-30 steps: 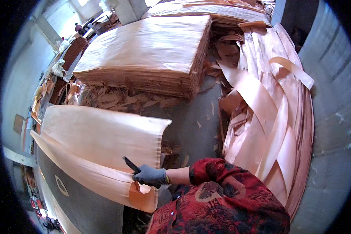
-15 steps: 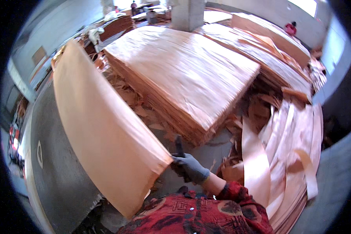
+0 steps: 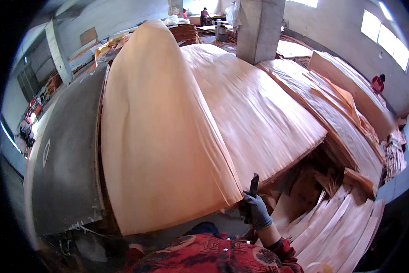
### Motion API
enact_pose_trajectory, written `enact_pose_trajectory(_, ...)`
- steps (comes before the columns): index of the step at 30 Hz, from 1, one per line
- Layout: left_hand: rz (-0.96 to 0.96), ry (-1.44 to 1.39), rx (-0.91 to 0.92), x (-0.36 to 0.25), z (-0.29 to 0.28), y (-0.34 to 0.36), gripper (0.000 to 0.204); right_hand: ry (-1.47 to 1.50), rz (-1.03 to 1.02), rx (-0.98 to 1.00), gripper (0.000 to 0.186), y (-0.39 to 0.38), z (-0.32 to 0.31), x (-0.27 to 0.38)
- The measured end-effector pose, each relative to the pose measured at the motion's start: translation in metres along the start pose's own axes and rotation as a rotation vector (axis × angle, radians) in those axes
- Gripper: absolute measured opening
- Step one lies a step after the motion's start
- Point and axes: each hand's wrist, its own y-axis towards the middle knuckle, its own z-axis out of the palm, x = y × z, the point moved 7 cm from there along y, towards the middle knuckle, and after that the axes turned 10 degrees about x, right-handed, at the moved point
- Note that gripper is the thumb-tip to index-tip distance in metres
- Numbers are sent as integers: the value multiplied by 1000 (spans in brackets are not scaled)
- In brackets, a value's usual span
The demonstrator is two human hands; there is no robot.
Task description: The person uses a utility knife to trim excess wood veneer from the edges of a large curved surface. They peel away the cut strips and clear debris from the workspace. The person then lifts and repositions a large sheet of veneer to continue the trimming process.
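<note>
Closest to me, on the near side of the big stack of wood sheets (image 3: 268, 127), is a person in a red and black patterned shirt (image 3: 200, 250). Just before the stack's near edge, the right hand (image 3: 259, 211), in a grey glove, is clenched around a dark flat tool (image 3: 254, 184) that points upward, and it meets a corner of a large thin sheet (image 3: 163, 127). I cannot tell whether the fingers pinch that corner. The left wrist (image 3: 136, 247) shows bare, nearer than the stack and to its left; the left hand is hidden, so I cannot tell whether it grasps anything. The sheet, tan and smooth, rises in a tall curve at the stack's left side, hiding part of it. Farther left of the stack is a dark grey board (image 3: 68, 159) with a ragged near end. Loose wood strips (image 3: 336, 227) lie heaped to the stack's near right. A second stack (image 3: 323, 98) sits to its right. Behind the stack stands a square concrete pillar (image 3: 259, 32). Far off to the stack's right is a person in red (image 3: 378, 84); another person (image 3: 204, 17) is far behind it.
</note>
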Motion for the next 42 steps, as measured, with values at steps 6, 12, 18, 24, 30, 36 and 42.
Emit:
enact_pose_trajectory(6,167,-69,-54,42,70,23,49,-120,14,-187,13,43,-106,72)
enact_pose_trajectory(12,146,45,-114,76,146,27,49,-202,12,-231,13,77,-198,143)
enact_pose_trajectory(18,106,43,-60,125,239,3,50,-364,-120,-313,9,104,-298,207)
enact_pose_trajectory(24,222,111,-67,190,300,-41,46,-562,-227,-404,24,120,-449,251)
enact_pose_trajectory(30,79,15,-169,251,411,-137,41,-606,-229,-427,31,149,-581,325)
enact_pose_trajectory(36,64,-24,-39,315,482,-219,37,-695,-299,-455,21,166,-673,403)
enact_pose_trajectory(42,-59,-167,-43,369,478,-254,53,-995,-274,-656,19,174,-710,493)
